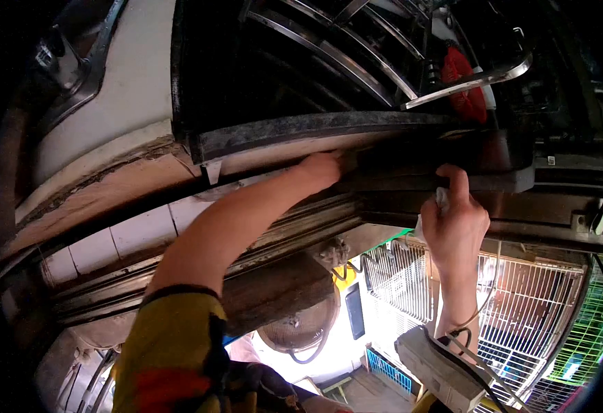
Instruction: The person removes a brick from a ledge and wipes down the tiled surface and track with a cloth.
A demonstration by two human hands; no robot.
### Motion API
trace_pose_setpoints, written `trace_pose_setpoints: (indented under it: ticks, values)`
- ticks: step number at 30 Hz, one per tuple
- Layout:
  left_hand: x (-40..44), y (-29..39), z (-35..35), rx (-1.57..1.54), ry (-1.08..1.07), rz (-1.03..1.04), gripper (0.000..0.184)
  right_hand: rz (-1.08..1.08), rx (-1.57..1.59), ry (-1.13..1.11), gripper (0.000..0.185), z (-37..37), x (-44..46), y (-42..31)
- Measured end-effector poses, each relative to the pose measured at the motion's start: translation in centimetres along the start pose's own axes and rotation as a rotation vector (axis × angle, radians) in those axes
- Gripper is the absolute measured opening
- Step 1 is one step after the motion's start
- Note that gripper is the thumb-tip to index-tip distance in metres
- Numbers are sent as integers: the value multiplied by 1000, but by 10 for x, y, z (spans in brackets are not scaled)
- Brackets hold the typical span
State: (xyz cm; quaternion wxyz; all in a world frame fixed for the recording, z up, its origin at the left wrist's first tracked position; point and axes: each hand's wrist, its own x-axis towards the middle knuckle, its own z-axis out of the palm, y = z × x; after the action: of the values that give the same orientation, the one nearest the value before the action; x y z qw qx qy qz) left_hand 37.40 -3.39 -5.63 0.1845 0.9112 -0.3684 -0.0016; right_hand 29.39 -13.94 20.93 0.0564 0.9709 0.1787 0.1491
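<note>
My left hand (323,169) reaches up against the underside of a dark counter edge (301,126), its fingers lost in shadow. To the right, my right hand (455,217) is raised to a black panel (508,181), with the bent index finger at its lower edge. A crumpled white cloth or tissue (442,199) shows between that hand's thumb and fingers. Between the two hands the recess is too dark to make out.
Above is a black stove-like top with metal bars (356,58) and a red round item (463,82). White wire racks (522,303) stand below, near a white box with cables (439,372). A round sieve-like basket (300,323) and white tiles (139,230) lie lower left.
</note>
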Motion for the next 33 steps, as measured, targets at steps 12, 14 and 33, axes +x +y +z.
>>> trace_pose_setpoints:
  ticks: [12, 14, 33]
  values:
    - [28, 9, 10, 69, -34, -99, 26, 27, -9, -22, 39, 0, -1, -1]
    - [26, 7, 25, 158, -99, -115, 27, 20, -12, -14, 39, 0, 0, -1]
    - [-8, -1, 24, -35, 116, 12, 17, 10, -61, 4, 37, 1, -1, -4]
